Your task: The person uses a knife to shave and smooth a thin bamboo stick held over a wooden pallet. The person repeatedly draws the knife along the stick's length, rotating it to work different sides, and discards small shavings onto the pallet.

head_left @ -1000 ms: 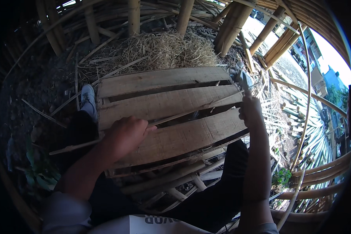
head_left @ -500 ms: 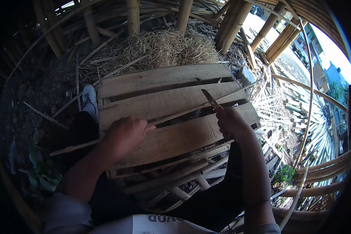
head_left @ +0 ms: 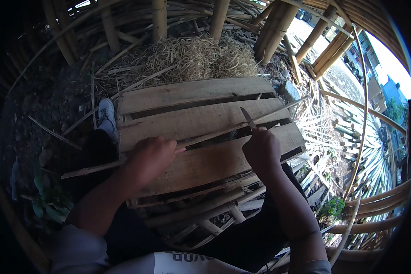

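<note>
My left hand (head_left: 151, 157) grips a long thin bamboo strip (head_left: 214, 132) that lies slantwise across a wooden pallet (head_left: 192, 109) resting over my lap. My right hand (head_left: 261, 150) holds a knife (head_left: 248, 118) with its blade pointing up and away, the edge set against the strip near the pallet's right side. The strip runs from the lower left, past my left hand, up to the pallet's right corner. Both forearms come in from the lower edge.
A heap of dry straw-like shavings (head_left: 196, 57) lies beyond the pallet. Thick bamboo poles (head_left: 278, 23) stand behind it. Cut bamboo strips (head_left: 347, 137) are piled at the right. My grey shoe (head_left: 106, 116) shows left of the pallet. Loose slats (head_left: 205, 214) lie under its near edge.
My right hand has come back leftward along the strip from the pallet's far right corner, the knife now upright against the strip. My left hand has stayed on the strip.
</note>
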Demonstrator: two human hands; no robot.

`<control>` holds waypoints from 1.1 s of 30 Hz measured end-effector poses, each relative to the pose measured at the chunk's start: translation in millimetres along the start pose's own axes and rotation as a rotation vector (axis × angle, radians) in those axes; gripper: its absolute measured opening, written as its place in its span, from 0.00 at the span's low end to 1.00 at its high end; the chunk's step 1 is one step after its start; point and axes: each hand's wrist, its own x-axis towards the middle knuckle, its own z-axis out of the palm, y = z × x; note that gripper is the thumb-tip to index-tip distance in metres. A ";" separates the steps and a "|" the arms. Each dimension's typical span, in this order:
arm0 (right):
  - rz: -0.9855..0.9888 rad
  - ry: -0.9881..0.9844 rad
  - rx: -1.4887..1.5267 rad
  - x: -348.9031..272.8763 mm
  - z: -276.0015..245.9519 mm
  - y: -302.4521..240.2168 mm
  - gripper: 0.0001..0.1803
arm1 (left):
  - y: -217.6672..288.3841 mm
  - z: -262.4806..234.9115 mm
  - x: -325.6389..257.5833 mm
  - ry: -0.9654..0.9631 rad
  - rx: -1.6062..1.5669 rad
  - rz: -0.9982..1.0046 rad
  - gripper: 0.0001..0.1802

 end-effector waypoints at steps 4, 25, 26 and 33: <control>-0.110 -0.175 0.049 21.9 4.6 34.0 0.15 | 4.3 0.3 1.6 -0.020 0.007 -0.013 0.25; 0.436 0.115 0.710 51.9 -47.6 51.8 0.29 | 4.0 -7.4 -0.6 -0.039 -0.033 -0.028 0.25; 0.458 0.104 0.695 54.1 -46.2 58.3 0.28 | 4.5 -7.3 -0.8 -0.031 -0.033 -0.023 0.25; 0.355 -0.587 0.770 41.2 -28.1 34.9 0.27 | -3.8 -6.9 -6.6 -0.021 -0.043 -0.025 0.25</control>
